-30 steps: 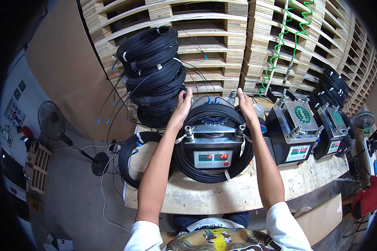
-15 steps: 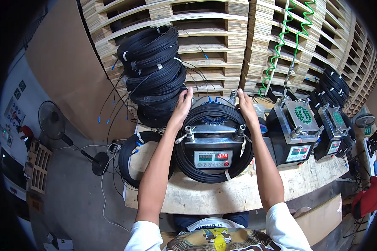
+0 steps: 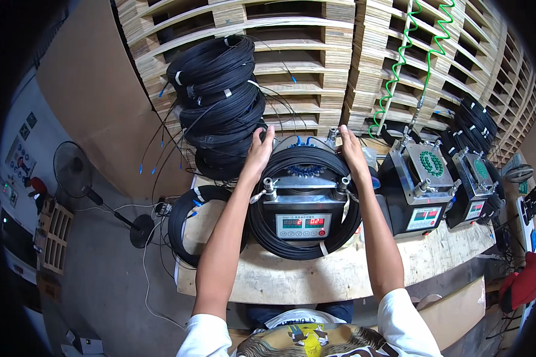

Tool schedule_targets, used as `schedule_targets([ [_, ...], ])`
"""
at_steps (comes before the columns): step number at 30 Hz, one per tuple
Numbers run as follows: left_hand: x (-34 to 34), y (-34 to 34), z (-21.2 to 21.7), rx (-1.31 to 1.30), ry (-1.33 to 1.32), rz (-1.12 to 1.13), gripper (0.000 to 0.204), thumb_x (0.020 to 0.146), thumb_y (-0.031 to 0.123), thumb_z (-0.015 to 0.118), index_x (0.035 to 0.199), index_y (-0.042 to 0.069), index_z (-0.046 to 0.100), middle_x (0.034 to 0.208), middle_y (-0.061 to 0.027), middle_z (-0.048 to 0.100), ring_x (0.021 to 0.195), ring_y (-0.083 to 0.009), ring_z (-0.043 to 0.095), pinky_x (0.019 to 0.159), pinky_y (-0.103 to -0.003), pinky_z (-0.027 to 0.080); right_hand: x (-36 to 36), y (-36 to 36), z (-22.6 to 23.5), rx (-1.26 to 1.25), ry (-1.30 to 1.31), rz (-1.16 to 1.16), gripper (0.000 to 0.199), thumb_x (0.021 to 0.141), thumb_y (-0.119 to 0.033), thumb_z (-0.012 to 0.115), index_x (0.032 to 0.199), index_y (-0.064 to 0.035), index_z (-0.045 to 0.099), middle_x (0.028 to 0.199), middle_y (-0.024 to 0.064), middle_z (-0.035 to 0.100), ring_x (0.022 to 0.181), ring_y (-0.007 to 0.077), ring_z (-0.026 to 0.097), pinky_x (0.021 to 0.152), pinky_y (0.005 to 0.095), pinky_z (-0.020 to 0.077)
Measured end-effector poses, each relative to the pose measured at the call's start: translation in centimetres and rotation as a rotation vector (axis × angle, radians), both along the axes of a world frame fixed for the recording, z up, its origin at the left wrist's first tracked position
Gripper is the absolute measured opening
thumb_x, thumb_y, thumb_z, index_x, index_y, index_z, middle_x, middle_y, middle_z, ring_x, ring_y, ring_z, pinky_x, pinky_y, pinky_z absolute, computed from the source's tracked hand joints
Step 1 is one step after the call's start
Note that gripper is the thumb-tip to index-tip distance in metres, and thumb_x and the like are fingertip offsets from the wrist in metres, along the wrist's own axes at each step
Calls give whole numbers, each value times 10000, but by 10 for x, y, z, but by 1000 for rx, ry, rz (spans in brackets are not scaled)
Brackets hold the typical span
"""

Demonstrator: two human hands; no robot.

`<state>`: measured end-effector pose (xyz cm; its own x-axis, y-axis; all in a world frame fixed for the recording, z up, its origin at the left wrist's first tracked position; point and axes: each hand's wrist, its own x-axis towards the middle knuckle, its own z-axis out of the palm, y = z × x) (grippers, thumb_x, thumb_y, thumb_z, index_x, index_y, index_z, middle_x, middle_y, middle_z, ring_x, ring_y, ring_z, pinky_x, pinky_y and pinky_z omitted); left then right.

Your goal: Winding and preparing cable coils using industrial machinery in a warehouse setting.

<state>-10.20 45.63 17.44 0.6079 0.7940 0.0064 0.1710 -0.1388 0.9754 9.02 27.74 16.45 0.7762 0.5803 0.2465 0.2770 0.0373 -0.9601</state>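
Head view: behind the near machine [image 3: 304, 206] rise tall stacks of wooden pallets [image 3: 338, 65]. Under that machine lies the pale wooden counter [image 3: 274, 282], its bare front edge showing below it. Behind and to the left of the near machine stands a leaning pile of black coils [image 3: 223, 113]. Right of the near machine are a second machine [image 3: 406, 178] and, farther right, a third machine [image 3: 477, 172], both topped with green dots. The cable coil [image 3: 298, 253] loops over the near machine's top and down around its front, while a loose coil [image 3: 178, 229] lies to its left. Framed by that loop, a lit display panel [image 3: 304, 227] sits on its front. The left hand [image 3: 259, 154] is at the near machine's rear left, the right hand [image 3: 352, 156] at its rear right; whether their fingers [image 3: 343, 132] clamp anything, I cannot tell. Two metal knobs [image 3: 269, 189] stand at its front corners. Smallest, blue connectors [image 3: 304, 171] cluster on its top, inside the loop.
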Motion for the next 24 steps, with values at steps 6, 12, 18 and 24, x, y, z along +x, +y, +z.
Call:
schedule_targets([
  [6, 5, 8, -10, 32, -47, 10, 939, 929, 721, 501, 1531, 18, 343, 1012, -129, 614, 1017, -237, 579, 1003, -360, 419, 12, 4, -6, -133, -7, 5, 609, 1062, -514, 421, 1252, 35, 606, 1034, 108, 663, 829, 186, 580, 792, 316, 485],
  [12, 3, 5, -6, 1, -52, -64, 937, 931, 723, 505, 1516, 5, 365, 936, -58, 559, 904, -175, 521, 904, -317, 433, 5, 2, -3, -177, -207, -59, 738, 1043, -594, 363, 1279, 70, 581, 1219, 289, 647, 1186, 373, 598, 1032, 397, 418],
  [18, 5, 8, -8, -17, -62, -61, 953, 940, 732, 474, 1536, 4, 323, 1042, -97, 593, 979, -188, 549, 929, -320, 436, -8, -7, 12, -110, -9, 55, 766, 1045, -606, 354, 1419, 48, 494, 1366, 185, 594, 1255, 256, 535, 1055, 348, 396],
  [24, 4, 14, -6, -48, -36, -80, 983, 944, 766, 384, 1578, 28, 240, 1593, -234, 317, 1430, -309, 385, 1145, -389, 330, -2, -6, 6, -5, 162, 89, 797, 1034, -625, 375, 1522, 5, 380, 1539, 127, 456, 1337, 223, 475, 1019, 322, 428],
])
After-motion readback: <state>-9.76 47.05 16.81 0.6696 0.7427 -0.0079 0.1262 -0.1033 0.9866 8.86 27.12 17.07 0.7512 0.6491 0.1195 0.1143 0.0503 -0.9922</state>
